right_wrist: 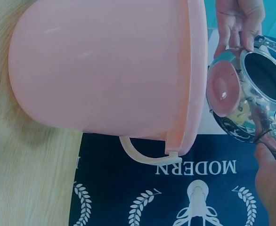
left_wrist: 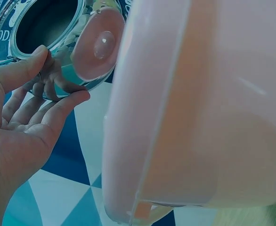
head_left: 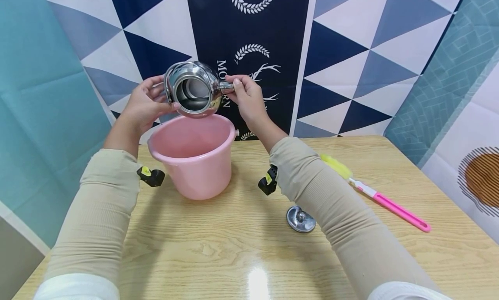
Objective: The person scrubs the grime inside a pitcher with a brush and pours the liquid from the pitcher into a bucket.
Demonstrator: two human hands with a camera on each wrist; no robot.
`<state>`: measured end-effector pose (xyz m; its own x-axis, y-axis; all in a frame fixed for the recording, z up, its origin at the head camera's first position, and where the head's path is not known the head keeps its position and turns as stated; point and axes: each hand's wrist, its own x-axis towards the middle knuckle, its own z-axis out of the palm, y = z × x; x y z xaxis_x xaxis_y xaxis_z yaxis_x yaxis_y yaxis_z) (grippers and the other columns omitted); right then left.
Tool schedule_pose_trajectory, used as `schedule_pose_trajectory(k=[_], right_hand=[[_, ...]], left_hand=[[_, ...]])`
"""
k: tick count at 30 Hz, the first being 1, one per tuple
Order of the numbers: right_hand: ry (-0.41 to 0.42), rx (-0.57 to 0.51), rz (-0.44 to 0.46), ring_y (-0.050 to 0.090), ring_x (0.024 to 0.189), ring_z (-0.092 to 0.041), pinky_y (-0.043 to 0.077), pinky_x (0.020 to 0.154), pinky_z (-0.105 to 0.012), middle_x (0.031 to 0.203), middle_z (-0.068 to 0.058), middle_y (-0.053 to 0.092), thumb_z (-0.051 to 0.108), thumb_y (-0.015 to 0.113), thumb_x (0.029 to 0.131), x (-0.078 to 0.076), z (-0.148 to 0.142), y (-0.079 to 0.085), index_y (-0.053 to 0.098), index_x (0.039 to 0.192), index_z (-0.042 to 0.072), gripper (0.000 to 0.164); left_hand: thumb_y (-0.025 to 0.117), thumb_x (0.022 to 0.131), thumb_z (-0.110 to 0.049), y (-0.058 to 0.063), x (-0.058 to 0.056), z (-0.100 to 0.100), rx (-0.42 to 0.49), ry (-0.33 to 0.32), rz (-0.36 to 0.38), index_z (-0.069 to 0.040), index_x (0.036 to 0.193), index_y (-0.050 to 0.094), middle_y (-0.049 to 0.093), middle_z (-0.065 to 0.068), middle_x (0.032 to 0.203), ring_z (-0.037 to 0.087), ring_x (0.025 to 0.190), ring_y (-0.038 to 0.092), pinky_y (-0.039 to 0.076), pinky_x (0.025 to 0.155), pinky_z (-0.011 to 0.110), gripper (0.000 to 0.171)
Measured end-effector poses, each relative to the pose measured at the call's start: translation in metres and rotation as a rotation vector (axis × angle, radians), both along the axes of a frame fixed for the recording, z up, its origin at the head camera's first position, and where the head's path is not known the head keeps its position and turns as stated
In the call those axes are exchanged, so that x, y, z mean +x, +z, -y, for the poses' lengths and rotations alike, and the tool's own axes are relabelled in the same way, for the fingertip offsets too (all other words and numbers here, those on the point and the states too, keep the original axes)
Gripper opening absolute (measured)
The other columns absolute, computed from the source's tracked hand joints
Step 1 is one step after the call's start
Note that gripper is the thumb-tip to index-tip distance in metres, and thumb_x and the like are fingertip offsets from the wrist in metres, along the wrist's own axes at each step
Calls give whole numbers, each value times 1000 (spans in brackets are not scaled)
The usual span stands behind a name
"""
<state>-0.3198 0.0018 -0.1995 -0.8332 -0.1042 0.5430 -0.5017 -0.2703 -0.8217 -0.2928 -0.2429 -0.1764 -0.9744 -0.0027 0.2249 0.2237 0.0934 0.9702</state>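
Observation:
A shiny metal kettle [head_left: 215, 85] is held tipped on its side above the pink bucket [head_left: 202, 174], its round open mouth facing the head camera. My left hand [head_left: 145, 99] grips the kettle's left side, thumb at the mouth's rim and fingers against the body, as the left wrist view shows. With thumb and fingers, my right hand [head_left: 248, 97] pinches the short spout [head_left: 226, 87] on the right. The bucket stands upright on the table, its inner base hidden. The kettle's shiny side reflects the bucket in both wrist views.
A small metal lid [head_left: 301, 220] lies on the wooden table [head_left: 210, 248] beside the right forearm. Further right rests a yellow-headed brush with a pink handle [head_left: 401, 211], partly behind the sleeve. A patterned cloth wall [head_left: 358, 70] closes off the back.

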Motion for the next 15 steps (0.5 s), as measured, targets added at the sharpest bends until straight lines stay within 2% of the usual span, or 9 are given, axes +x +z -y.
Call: schedule_pose_trajectory(k=[9, 15], right_hand=[[23, -23, 6, 59, 116, -25, 49, 97, -25, 134, -15, 56, 6, 41, 105, -1, -2, -2, 55, 121, -11, 28], [30, -19, -6, 59, 116, -26, 49, 97, -25, 136, -18, 54, 5, 40, 105, -1, -3, -2, 53, 122, -13, 28]], left_hand=[[77, 77, 9, -1, 0, -1, -1, 8, -6, -22, 146, 40, 42, 1, 150, 19, 137, 40, 44, 100, 36, 85], [77, 76, 11, -1, 1, -1, 9, 9, -18, -22, 145, 42, 44, 0, 149, 17, 137, 40, 42, 102, 36, 84]])
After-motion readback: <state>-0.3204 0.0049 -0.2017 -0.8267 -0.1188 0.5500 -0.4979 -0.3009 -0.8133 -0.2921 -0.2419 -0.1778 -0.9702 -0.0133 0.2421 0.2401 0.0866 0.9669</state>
